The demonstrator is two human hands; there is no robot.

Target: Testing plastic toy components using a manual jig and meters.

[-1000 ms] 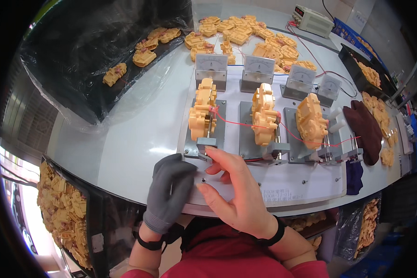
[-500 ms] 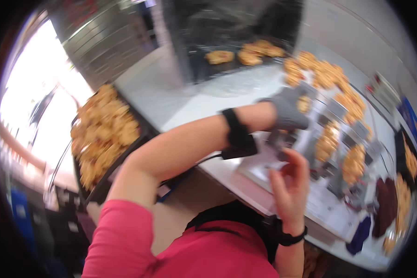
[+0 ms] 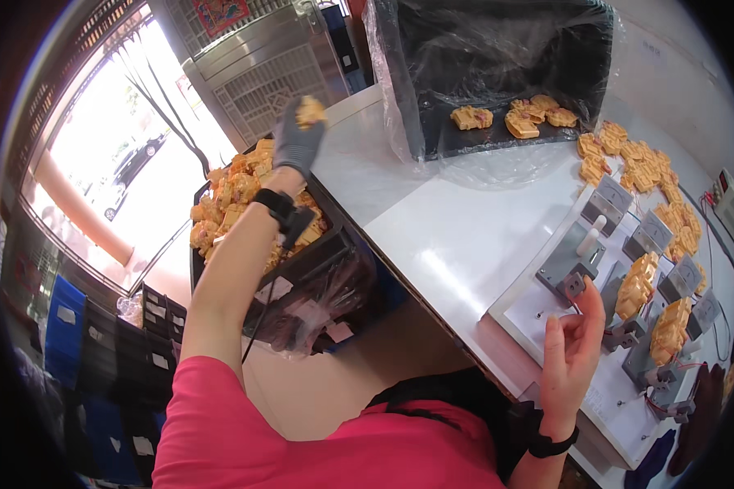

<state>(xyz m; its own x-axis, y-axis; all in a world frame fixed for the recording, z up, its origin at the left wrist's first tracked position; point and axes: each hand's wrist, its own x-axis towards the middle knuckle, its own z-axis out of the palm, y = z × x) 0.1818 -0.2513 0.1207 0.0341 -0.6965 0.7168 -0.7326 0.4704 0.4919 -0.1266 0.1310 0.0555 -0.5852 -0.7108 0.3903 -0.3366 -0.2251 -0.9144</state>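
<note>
My left hand, in a grey glove, is raised over the far edge of a dark crate heaped with yellow moulded plastic parts. Its fingers hold one yellow plastic part. Bare, my right hand is by the white fixture board, thumb and fingers apart, holding nothing. Its index fingertip is at the small dark block of a grey test fixture, where white pegs stand with no part on them. Two neighbouring fixtures each carry a yellow part.
Across the white table, a black bin lined with clear plastic lies on its side with several yellow parts inside. More yellow parts line the right back. Dark gloves lie at lower right; blue and black bins stand at left.
My left hand has swung from the fixtures leftward to the crate, carrying a yellow part. My right hand stays at the board, its thumb and fingers still apart. The view has shifted left.
</note>
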